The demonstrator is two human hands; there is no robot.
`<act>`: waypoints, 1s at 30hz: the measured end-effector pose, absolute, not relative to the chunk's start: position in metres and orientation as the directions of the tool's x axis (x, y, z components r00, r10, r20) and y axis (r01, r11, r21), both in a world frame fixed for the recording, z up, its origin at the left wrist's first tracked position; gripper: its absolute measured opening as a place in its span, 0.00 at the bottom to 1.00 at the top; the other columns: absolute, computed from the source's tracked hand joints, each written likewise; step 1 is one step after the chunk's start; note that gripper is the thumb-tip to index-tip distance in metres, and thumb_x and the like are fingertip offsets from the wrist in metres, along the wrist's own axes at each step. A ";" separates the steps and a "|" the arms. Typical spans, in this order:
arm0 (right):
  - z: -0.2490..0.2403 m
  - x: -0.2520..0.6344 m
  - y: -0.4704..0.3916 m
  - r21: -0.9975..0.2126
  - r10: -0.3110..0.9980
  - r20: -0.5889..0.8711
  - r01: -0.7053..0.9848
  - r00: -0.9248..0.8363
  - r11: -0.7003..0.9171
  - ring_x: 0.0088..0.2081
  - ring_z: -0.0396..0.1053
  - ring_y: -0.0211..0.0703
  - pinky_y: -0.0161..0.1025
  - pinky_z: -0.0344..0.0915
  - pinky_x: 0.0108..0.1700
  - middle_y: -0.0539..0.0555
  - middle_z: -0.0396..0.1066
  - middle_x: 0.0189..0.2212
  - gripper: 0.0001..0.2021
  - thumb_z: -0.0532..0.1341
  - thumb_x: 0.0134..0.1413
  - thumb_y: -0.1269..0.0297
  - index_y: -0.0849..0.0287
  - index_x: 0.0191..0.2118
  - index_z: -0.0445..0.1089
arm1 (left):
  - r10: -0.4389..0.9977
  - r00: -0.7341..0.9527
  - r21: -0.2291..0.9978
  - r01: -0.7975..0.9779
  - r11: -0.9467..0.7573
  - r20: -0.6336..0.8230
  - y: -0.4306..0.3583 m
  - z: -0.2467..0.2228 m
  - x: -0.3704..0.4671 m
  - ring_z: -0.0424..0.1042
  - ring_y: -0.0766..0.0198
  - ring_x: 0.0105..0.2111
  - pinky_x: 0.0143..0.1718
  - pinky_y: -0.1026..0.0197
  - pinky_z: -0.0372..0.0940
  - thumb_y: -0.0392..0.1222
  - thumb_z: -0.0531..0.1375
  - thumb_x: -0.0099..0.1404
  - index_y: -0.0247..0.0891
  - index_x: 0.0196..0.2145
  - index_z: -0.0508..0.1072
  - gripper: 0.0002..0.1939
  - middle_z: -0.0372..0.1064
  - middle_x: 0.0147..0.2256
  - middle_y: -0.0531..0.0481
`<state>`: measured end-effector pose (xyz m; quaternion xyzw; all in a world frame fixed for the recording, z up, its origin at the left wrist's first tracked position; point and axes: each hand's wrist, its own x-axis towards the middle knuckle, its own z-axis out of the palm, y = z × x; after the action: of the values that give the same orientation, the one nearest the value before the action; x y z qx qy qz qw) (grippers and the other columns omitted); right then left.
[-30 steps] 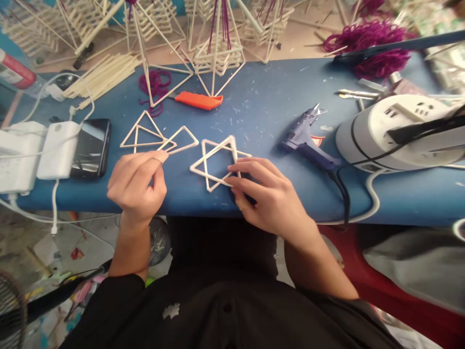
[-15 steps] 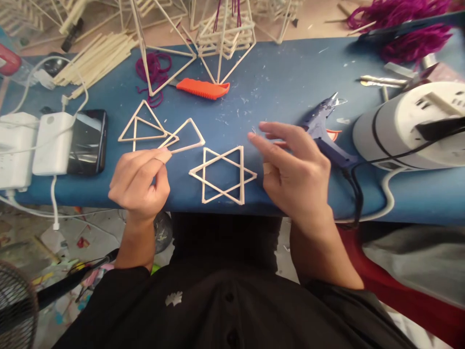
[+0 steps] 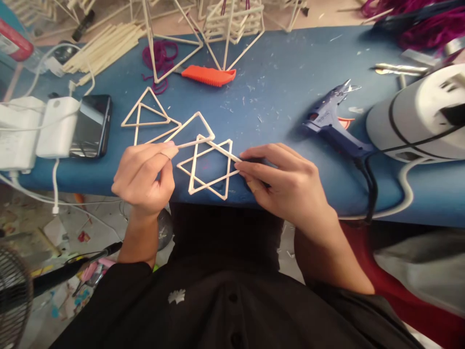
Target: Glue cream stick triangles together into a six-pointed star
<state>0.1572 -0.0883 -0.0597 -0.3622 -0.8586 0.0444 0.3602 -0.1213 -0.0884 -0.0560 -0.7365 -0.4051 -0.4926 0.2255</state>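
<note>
My left hand point(image 3: 145, 179) pinches a stick triangle point(image 3: 205, 127) by one corner, its far end reaching over the top left of a six-pointed stick star point(image 3: 228, 167). The star lies near the front edge of the blue table. My right hand point(image 3: 283, 174) has its thumb and fingers closed on the star's right point. Behind my left hand, more stick triangles point(image 3: 148, 125) lie overlapping on the table.
A glue gun point(image 3: 334, 118) and a white round power strip point(image 3: 417, 116) stand right. An orange cutter point(image 3: 209, 75), purple yarn point(image 3: 160, 58), loose sticks point(image 3: 105, 48) and larger stick frames line the back. A phone point(image 3: 92, 126) and white chargers point(image 3: 58, 127) lie left.
My right hand has moved left and down and taken hold of the star's right point. The star is slightly turned and shifted left. The held triangle now reaches over the star.
</note>
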 end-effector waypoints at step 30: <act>-0.047 0.136 -0.097 -0.796 0.868 0.496 0.408 0.017 0.447 0.27 0.76 0.37 0.37 0.76 0.33 0.49 0.80 0.30 0.02 0.69 0.62 0.65 0.55 0.40 0.81 | 0.778 -0.053 0.719 0.425 -0.550 0.626 -0.111 -0.050 -0.102 0.87 0.59 0.39 0.42 0.59 0.83 0.38 0.73 0.67 0.42 0.41 0.85 0.04 0.87 0.40 0.50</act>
<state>0.1360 -0.0975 -0.0469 -0.4786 -0.6663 0.2176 0.5288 -0.1016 -0.1113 -0.0498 -0.6704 -0.4487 -0.5704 -0.1545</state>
